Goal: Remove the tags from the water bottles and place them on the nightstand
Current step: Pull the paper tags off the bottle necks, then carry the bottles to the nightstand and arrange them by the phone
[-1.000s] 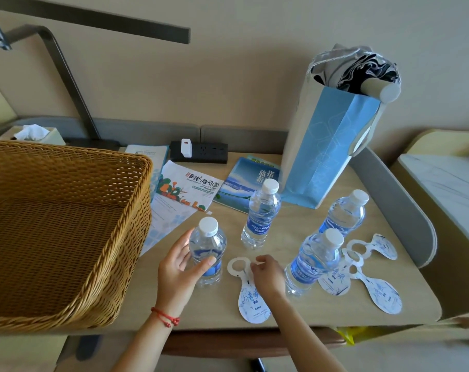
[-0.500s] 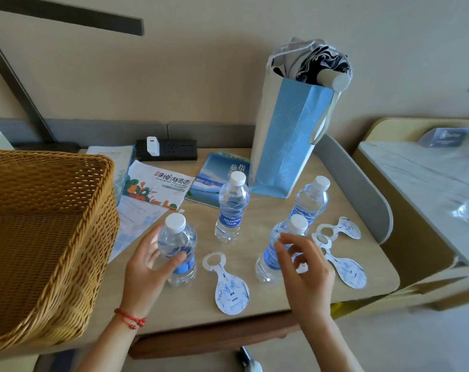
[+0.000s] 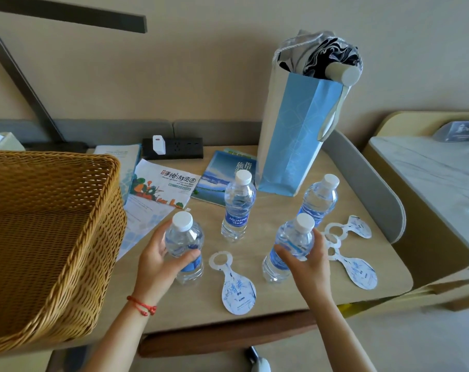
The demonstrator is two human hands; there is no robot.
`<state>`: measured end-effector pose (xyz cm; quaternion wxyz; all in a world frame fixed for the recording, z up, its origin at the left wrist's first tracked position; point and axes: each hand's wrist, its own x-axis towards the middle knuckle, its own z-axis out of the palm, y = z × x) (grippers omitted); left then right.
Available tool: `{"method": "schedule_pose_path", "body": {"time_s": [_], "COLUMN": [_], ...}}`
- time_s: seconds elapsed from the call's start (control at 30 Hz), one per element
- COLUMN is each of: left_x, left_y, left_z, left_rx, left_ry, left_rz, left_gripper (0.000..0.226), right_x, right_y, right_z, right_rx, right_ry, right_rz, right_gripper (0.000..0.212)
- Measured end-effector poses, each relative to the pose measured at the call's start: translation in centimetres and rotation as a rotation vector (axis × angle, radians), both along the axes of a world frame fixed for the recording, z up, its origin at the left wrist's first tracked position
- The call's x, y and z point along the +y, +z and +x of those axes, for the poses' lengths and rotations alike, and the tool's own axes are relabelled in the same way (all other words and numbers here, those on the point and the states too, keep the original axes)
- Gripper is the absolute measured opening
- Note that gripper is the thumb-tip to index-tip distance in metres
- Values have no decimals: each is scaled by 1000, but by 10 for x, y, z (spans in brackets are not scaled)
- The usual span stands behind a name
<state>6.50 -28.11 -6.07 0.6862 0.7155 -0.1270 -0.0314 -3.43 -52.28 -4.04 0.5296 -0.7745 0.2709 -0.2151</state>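
Several clear water bottles with white caps stand on the beige nightstand. My left hand grips the front-left bottle. My right hand grips the front-right bottle. Two more bottles stand behind: a middle bottle and a right bottle. No bottle carries a tag on its neck. A white-and-blue paper tag lies flat between my hands. Other tags lie overlapping at the right of the nightstand.
A large wicker basket fills the left side. A tall blue paper bag with an umbrella stands at the back. Brochures, a booklet and a black power strip lie behind the bottles. A marble-topped surface sits right.
My right hand let go of the tag lying between the hands, moved right and took hold of the front-right bottle. My left hand stays on the front-left bottle.
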Motion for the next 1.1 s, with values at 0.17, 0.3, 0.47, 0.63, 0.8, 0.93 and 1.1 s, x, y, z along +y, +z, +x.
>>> {"method": "schedule_pose_path", "body": {"time_s": [0.17,0.3,0.47,0.63,0.8,0.93,1.1], "left_x": [-4,-5,-5,-14,-38,-62,-103], "left_y": [5,13,38,64,87,102,106], "left_z": [5,13,17,17,0,-20,-54], "left_rx": [-59,-57,-69,1,62,88,120], "left_ry": [38,19,-5,-118,-226,-337,-485], "left_rz": [9,-53,-74,-41,-167,-235,-268], "left_gripper": [60,58,49,45,44,32,41], "right_x": [-5,-6,-5,-4,-6,-9,-24], "right_y": [-2,9,46,75,92,103,103], "right_z": [5,8,2,-15,-46,-78,-127], "right_rx": [-18,-77,-182,-228,-282,-333,-339], "right_ry": [-12,17,110,138,62,2,-108], "right_rz": [-19,-1,25,64,94,93,78], "right_gripper": [71,63,48,36,43,38,38]}}
